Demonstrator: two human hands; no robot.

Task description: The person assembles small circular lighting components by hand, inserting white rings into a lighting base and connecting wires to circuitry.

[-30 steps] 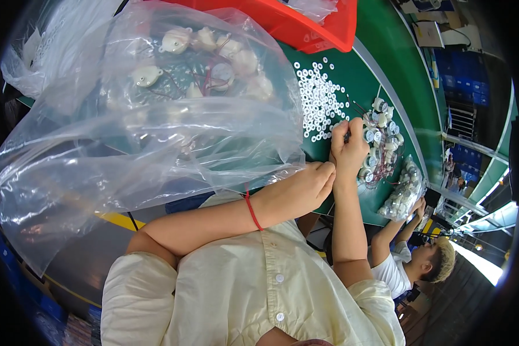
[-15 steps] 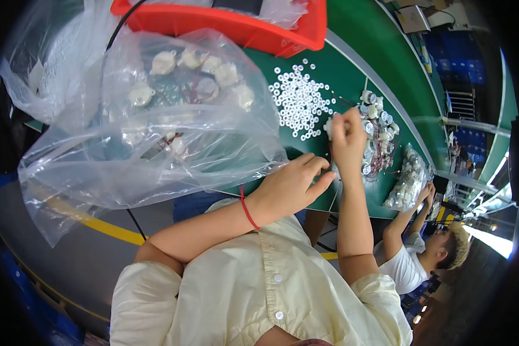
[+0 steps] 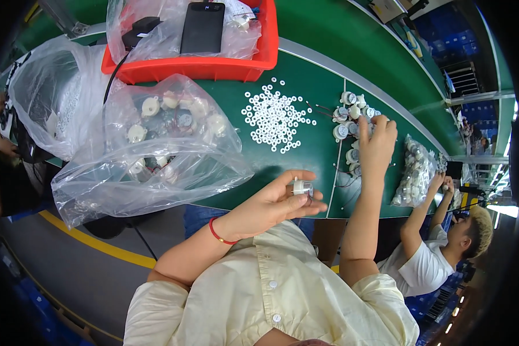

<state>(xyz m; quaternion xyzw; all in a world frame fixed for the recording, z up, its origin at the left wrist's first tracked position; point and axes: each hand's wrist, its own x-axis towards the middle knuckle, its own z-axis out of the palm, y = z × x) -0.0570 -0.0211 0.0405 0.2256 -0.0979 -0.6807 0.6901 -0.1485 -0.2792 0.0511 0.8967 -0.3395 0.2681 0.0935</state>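
Note:
A small round motor [image 3: 303, 188] with a white housing and a clear-looking metallic end rests in my left hand [image 3: 265, 205], held between thumb and fingers above the table's near edge. My right hand [image 3: 378, 147] is over a pile of similar motors [image 3: 341, 131] with thin dark red wires, its thumb and fingers apart at the pile. Whether a fingertip touches a motor there is hard to see. Left of that pile, many small white rings [image 3: 274, 118] lie loose on the green table [image 3: 314, 167].
A clear plastic bag [image 3: 150, 167] of white parts lies at the left, beside another bag [image 3: 57, 104]. Behind them stands a red bin [image 3: 184, 72] with a black device [image 3: 203, 29]. A filled bag [image 3: 414, 173] lies to the right, near a co-worker [image 3: 427, 248].
My hands have moved apart. The left hand has turned palm up, showing the motor, while the right has shifted right to the motor pile. The whole view has also shifted.

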